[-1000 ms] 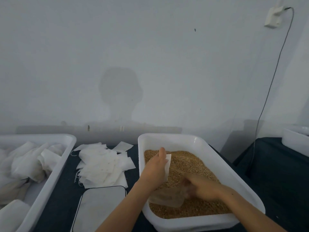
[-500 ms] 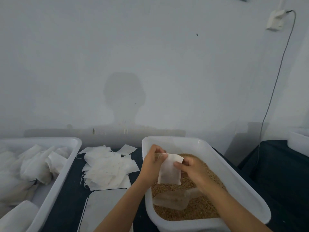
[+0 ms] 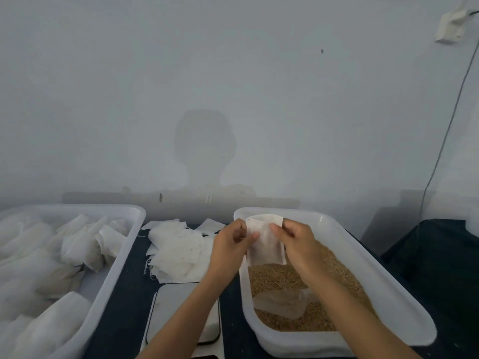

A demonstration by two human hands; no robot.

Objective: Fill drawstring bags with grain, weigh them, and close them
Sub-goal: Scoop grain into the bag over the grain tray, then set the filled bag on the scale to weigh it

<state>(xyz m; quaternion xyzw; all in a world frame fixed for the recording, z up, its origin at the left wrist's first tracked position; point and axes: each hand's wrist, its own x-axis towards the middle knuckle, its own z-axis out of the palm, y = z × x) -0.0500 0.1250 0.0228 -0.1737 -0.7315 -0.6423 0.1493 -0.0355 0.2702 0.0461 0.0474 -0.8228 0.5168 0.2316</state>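
Both hands hold one small white drawstring bag (image 3: 264, 242) up over the far end of the grain tub (image 3: 383, 288); the left hand (image 3: 230, 244) pinches the bag's left edge between thumb and curled fingers, and the right hand (image 3: 298, 242) pinches its right edge the same way, so the bag hangs flat and upright between them with its top hem level with the tub's far rim; whether the mouth of the bag is parted cannot be told; below the bag the tub holds brown grain (image 3: 280, 278), and a clear plastic scoop (image 3: 280, 301) lies on the grain toward the tub's near end, touched by neither hand; just left of the tub, on the dark counter (image 3: 121, 301), a loose heap of flat empty bags (image 3: 178, 250) spreads out, some with frayed threads at the edges; nearer than that heap, and still left of the tub, sits a flat scale (image 3: 178, 307) with a pale platform, partly crossed by the left forearm; farther left of the tub stands a second white tub (image 3: 114, 270) holding pale bags piled together; behind the grain tub rises a plain wall (image 3: 233, 86) carrying a shadow of a head and shoulders; at the wall's upper right a white plug (image 3: 451, 27) sits with a thin cable (image 3: 445, 136) running down past the tub's right side.
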